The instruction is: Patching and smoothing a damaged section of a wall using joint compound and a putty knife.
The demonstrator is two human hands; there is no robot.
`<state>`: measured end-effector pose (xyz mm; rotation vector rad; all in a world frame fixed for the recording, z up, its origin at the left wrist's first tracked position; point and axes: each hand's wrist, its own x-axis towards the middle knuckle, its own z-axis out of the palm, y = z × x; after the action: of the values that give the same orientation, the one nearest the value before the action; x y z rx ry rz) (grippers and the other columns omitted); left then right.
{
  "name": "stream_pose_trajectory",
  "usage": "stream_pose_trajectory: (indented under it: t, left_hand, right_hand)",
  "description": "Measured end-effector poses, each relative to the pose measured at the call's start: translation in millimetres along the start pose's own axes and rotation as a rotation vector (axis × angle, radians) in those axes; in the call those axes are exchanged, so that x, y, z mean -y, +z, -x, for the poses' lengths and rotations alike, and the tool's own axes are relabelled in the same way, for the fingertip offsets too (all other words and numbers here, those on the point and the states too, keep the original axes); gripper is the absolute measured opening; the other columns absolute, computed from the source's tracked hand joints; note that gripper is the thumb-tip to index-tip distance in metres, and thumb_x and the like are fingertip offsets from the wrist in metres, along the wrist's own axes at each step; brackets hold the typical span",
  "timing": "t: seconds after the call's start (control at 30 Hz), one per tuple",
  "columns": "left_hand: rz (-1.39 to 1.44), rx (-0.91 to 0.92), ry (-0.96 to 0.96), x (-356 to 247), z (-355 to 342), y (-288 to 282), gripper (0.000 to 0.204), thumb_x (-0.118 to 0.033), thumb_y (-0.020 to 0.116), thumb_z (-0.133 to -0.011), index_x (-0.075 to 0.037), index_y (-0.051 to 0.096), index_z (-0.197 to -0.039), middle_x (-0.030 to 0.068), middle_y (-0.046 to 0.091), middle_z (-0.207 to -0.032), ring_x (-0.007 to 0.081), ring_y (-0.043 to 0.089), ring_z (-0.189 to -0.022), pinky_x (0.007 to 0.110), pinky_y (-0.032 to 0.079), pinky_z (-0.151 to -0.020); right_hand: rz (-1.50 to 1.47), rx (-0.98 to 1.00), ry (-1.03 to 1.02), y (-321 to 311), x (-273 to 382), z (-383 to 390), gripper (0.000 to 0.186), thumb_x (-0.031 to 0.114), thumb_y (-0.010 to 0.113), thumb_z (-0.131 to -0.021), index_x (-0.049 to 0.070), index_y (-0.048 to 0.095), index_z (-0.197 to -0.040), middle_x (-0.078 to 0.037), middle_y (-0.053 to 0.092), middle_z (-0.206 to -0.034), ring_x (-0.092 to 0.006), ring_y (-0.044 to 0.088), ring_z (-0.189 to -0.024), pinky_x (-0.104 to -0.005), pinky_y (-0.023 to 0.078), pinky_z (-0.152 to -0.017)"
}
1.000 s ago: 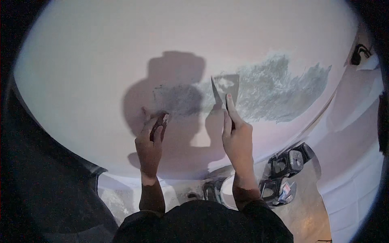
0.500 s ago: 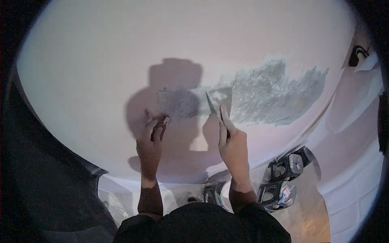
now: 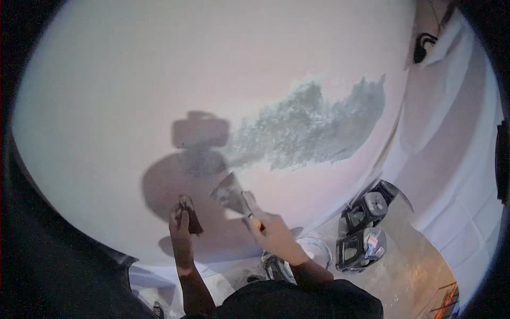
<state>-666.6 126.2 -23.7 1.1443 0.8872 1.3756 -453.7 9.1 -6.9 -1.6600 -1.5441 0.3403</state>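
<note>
In front of me stands a broad pale wall (image 3: 106, 95) with a rough grey patch (image 3: 313, 127) of putty or plaster. My right hand (image 3: 273, 234) is closed on the handle of a putty knife (image 3: 229, 194), its wide blade pointing up and left below the patch. Pale smears lie on the blade. Farther left, my left hand (image 3: 181, 226) grips a small dark reddish scraper (image 3: 193, 217) with whitish paste near its top. The blade and the scraper are apart. Whether the blade touches the wall I cannot tell.
Dark stools (image 3: 366, 210) stand at the lower right, one bearing small packets (image 3: 373, 243). A white bucket (image 3: 314, 249) sits behind my right forearm. White sheeting (image 3: 446, 143) hangs along the right, dark cloth (image 3: 64, 244) on the left. My shadow (image 3: 180, 178) falls on the wall.
The putty knife has left the grey patch and moved down and left, its blade now tilted toward the left hand. My left hand has turned the scraper. The view has shifted right.
</note>
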Motion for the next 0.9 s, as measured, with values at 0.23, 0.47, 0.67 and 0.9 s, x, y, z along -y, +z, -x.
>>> stream_pose_trajectory:
  t: [0.23, 0.47, 0.67, 0.9]
  left_hand:
    - [-0.077, 0.244, -0.061, 48.0, 50.2, 0.8, 0.031, -0.017, 0.065, -0.091, -0.004, 0.053, -0.117, 0.0024, 0.059, -0.089, 0.0113, 0.056, -0.074, 0.027, 0.047, -0.064]
    - [0.25, 0.288, -0.556, 77.6, 103.8, 3.8, 0.031, -0.03, 0.058, -0.093, -0.008, 0.052, -0.114, 0.001, 0.057, -0.085, 0.0133, 0.053, -0.068, 0.033, 0.047, -0.062]
    - [0.222, 0.379, -0.624, 74.3, 117.1, 5.5, 0.048, -0.045, 0.048, -0.096, -0.01, 0.05, -0.129, 0.0052, 0.06, -0.106, 0.0177, 0.059, -0.088, 0.038, 0.048, -0.078]
    - [-0.217, 0.667, -0.101, 131.0, 132.2, 40.7, 0.043, -0.033, 0.044, -0.099, -0.003, 0.048, -0.13, 0.0106, 0.056, -0.122, 0.0258, 0.056, -0.112, 0.04, 0.047, -0.092]
  right_hand:
    - [-0.029, 0.288, 0.023, -5.3, -19.2, 75.2, 0.043, 0.026, 0.062, -0.092, 0.008, 0.056, -0.131, -0.018, 0.061, -0.071, -0.023, 0.058, -0.057, -0.0386, 0.049, -0.059]
    - [-0.195, 0.186, 0.095, -10.8, -32.9, 129.8, 0.029, 0.028, 0.063, -0.093, 0.001, 0.062, -0.106, -0.012, 0.055, -0.057, -0.0214, 0.052, -0.046, -0.036, 0.044, -0.05]
    - [-0.146, 0.219, -0.049, -12.0, -37.2, 129.5, 0.038, 0.028, 0.067, -0.09, 0.002, 0.063, -0.118, -0.013, 0.057, -0.057, -0.0201, 0.052, -0.046, -0.0351, 0.044, -0.049]
    - [0.089, 0.316, 0.018, -37.1, -95.5, 177.4, 0.027, 0.03, 0.06, -0.093, 0.011, 0.064, -0.112, -0.02, 0.062, -0.07, -0.0375, 0.061, -0.063, -0.0465, 0.048, -0.058]
